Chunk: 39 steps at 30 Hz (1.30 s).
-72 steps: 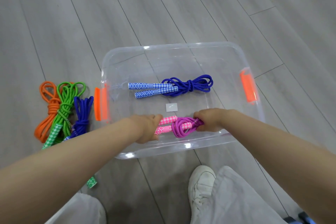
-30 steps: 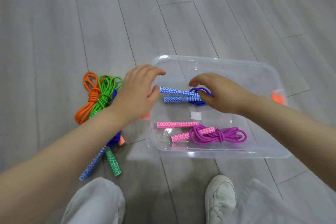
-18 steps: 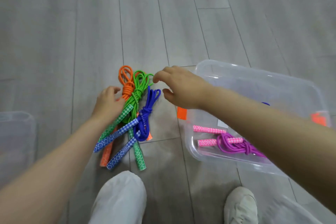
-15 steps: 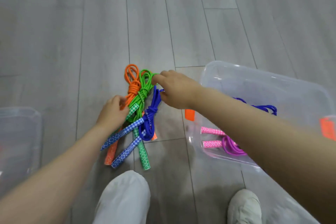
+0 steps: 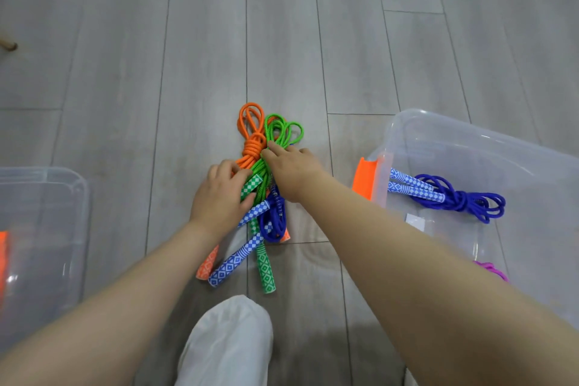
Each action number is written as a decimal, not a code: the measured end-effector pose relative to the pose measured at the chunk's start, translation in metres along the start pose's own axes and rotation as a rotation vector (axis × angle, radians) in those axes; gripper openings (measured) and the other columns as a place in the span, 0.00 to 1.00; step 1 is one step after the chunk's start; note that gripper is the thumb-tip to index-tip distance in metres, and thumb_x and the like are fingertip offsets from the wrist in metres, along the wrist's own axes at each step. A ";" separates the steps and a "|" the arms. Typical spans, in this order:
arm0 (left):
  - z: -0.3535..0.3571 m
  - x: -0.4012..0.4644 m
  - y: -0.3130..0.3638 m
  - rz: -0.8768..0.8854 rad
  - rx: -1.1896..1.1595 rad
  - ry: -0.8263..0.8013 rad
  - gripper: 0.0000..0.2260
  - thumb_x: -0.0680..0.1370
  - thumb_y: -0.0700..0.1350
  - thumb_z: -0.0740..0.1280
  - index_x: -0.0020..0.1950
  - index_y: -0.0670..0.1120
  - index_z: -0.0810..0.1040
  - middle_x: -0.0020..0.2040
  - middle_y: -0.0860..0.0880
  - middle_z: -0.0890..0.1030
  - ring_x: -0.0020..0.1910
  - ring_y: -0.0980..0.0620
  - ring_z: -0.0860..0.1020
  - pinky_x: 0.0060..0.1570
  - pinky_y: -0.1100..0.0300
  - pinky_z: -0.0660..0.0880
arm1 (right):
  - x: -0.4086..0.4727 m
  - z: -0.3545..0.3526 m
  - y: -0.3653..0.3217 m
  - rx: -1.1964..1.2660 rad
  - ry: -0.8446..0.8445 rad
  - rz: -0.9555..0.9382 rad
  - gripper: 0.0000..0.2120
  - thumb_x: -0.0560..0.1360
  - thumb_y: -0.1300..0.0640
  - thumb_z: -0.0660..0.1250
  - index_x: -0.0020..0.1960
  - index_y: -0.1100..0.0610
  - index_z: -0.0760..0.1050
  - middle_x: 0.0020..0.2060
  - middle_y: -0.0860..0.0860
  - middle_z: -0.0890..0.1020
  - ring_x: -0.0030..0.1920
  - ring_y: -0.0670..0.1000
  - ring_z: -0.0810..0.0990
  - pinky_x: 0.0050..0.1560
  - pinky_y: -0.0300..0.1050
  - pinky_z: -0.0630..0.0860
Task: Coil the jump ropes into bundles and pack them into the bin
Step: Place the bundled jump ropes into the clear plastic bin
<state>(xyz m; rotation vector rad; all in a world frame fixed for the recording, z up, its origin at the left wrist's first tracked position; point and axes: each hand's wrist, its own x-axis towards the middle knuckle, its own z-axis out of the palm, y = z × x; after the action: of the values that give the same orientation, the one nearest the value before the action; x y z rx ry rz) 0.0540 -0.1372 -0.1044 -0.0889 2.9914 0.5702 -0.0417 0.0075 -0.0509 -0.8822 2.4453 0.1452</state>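
Count three coiled jump ropes on the floor [image 5: 313,41], lying together between two clear bins: one orange rope bundle [image 5: 250,141] at the far left, one green rope bundle [image 5: 275,138] beside it, and one blue rope bundle [image 5: 275,219] nearest you, its handles overlapping the green ones. The bin [image 5: 470,147] on the right, fitted with an orange latch [image 5: 365,178], contains one dark blue rope bundle [image 5: 451,197] and one purple rope [image 5: 492,271] largely hidden by your right forearm. A second bin [image 5: 47,229] sits at the left edge. Your left hand [image 5: 219,197] rests with curled fingers on a green checkered handle [image 5: 250,186]; a closed grip cannot be confirmed. Your right hand [image 5: 291,171] has its fingertips down on the green cord, fingers bent, and whether they pinch it is not visible.
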 end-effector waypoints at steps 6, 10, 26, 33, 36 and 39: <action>0.003 0.006 -0.002 -0.045 -0.028 -0.105 0.21 0.74 0.50 0.72 0.66 0.51 0.75 0.53 0.47 0.73 0.55 0.43 0.73 0.42 0.50 0.75 | 0.008 0.004 0.003 -0.099 -0.100 0.088 0.31 0.77 0.57 0.64 0.76 0.50 0.56 0.71 0.57 0.65 0.69 0.60 0.67 0.68 0.59 0.63; 0.004 0.004 0.000 0.005 0.010 -0.109 0.18 0.73 0.46 0.73 0.62 0.51 0.77 0.53 0.47 0.74 0.55 0.44 0.73 0.38 0.53 0.72 | -0.002 0.012 0.010 -0.143 -0.152 0.123 0.27 0.77 0.56 0.64 0.74 0.50 0.60 0.70 0.59 0.65 0.70 0.61 0.65 0.66 0.58 0.65; 0.019 -0.014 -0.014 0.057 0.104 -0.213 0.35 0.64 0.66 0.73 0.65 0.48 0.74 0.60 0.47 0.71 0.59 0.45 0.70 0.56 0.48 0.73 | -0.020 0.025 0.008 -0.091 -0.264 0.106 0.20 0.79 0.58 0.60 0.71 0.54 0.66 0.68 0.54 0.70 0.70 0.58 0.65 0.66 0.56 0.65; 0.021 -0.017 0.000 -0.187 0.002 -0.088 0.30 0.61 0.55 0.78 0.56 0.44 0.74 0.59 0.44 0.73 0.58 0.40 0.71 0.55 0.46 0.72 | -0.024 -0.009 0.011 -0.009 -0.159 0.075 0.20 0.78 0.62 0.61 0.69 0.55 0.66 0.64 0.55 0.75 0.66 0.57 0.68 0.51 0.52 0.72; 0.016 -0.019 0.003 -0.215 -0.054 -0.027 0.23 0.64 0.49 0.75 0.53 0.40 0.75 0.56 0.41 0.73 0.55 0.38 0.70 0.53 0.46 0.72 | -0.031 -0.024 0.013 -0.024 -0.058 0.047 0.17 0.78 0.61 0.60 0.67 0.53 0.68 0.63 0.54 0.75 0.65 0.57 0.70 0.51 0.52 0.71; -0.001 -0.012 0.000 -0.229 -0.101 -0.088 0.19 0.68 0.54 0.67 0.56 0.48 0.77 0.49 0.43 0.80 0.50 0.38 0.76 0.44 0.49 0.75 | -0.043 -0.040 0.017 -0.129 0.027 0.001 0.17 0.78 0.60 0.59 0.67 0.52 0.68 0.63 0.53 0.76 0.66 0.57 0.70 0.59 0.54 0.67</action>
<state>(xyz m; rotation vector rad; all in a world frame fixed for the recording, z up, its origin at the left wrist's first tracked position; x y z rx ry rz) 0.0661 -0.1372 -0.1018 -0.3972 2.8134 0.6776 -0.0423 0.0341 0.0038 -0.9439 2.4840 0.2966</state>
